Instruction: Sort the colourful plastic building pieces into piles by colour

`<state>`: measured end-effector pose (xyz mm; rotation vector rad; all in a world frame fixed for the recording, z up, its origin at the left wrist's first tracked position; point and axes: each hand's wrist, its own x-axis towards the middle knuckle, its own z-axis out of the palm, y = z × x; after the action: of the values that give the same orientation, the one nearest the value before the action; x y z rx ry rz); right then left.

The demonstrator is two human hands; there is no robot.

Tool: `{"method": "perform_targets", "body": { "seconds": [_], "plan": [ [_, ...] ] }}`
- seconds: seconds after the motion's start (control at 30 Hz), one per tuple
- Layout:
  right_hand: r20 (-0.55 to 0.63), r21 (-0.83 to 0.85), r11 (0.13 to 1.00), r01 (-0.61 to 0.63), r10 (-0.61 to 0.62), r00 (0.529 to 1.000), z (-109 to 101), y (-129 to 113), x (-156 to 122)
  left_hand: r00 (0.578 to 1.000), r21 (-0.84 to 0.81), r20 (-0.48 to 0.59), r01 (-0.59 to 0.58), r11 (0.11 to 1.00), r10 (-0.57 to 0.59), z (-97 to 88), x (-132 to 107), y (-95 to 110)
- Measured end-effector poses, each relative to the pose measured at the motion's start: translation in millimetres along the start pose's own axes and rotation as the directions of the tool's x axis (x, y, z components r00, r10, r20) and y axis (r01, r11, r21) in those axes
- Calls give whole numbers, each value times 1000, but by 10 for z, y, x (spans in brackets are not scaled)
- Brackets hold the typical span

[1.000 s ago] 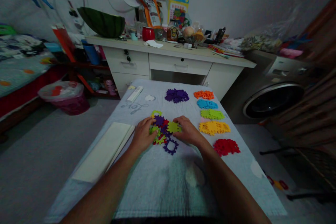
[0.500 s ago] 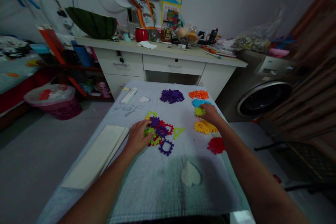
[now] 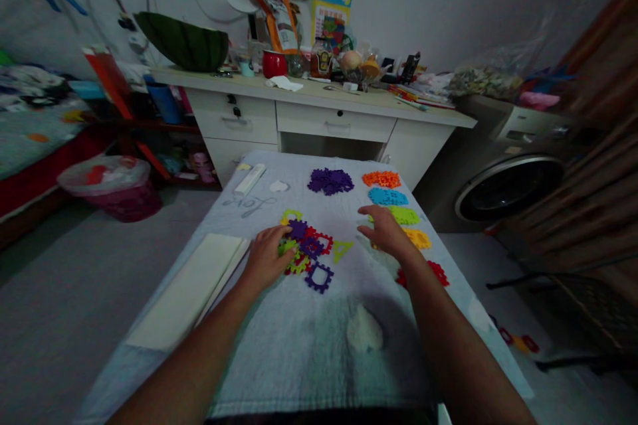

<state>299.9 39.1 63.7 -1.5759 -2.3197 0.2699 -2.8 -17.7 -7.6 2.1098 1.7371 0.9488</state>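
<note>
Mixed pile point(image 3: 312, 248): my reference point, dial centre, near the middle of the cloth-covered worktop point(image 3: 279, 352); notched plastic pieces overlap here in several colours.
Left hand point(image 3: 268, 255): at 9 o'clock, thumb and fingers parted against the pile's edge, seemingly to keep it from sliding; I cannot tell whether they pinch a piece.
Right hand point(image 3: 385, 229): between 2 and 3 o'clock, fingers spread wide, nothing visible between the tips, partly covering two colour piles.
Loose pieces: green triangle point(image 3: 335, 252) at 3, purple frame point(image 3: 310, 276) just beside at 5.
Colour piles: orange point(image 3: 381, 178), blue point(image 3: 387, 196), green point(image 3: 406, 215), yellow point(image 3: 419, 238) and red point(image 3: 439, 272), curving from before 2 to past 3, apparently sorted so each colour is within right-hand reach.
Purple pile point(image 3: 330, 181): near 1 o'clock, set apart, maybe because it is broader.
White slab point(image 3: 187, 292): 8 o'clock, outside the pieces, probably leaving them room.
</note>
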Motion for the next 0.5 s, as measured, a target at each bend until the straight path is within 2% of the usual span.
{"method": "perform_targets", "body": {
  "seconds": [0.1, 0.2, 0.33, 0.5],
  "plan": [
    [147, 32, 991, 133, -136, 980, 162, -273, -136, 1000, -11, 1, 2, 1000, -2, -20, -5, 20],
    [237, -33, 987, 156, -144, 961, 290, -368, -191, 1000, -25, 3, 7, 1000, -6, -26, -14, 28],
    [252, -39, 991, 126, -112, 961, 348, -347, -186, 1000, -29, -9, 3, 1000, -4, -21, -17, 24],
    [203, 21, 995, 94, -97, 974, 310, -269, -197, 1000, -18, -5, 5, 1000, -5, -10, -16, 7]
  ]
}}
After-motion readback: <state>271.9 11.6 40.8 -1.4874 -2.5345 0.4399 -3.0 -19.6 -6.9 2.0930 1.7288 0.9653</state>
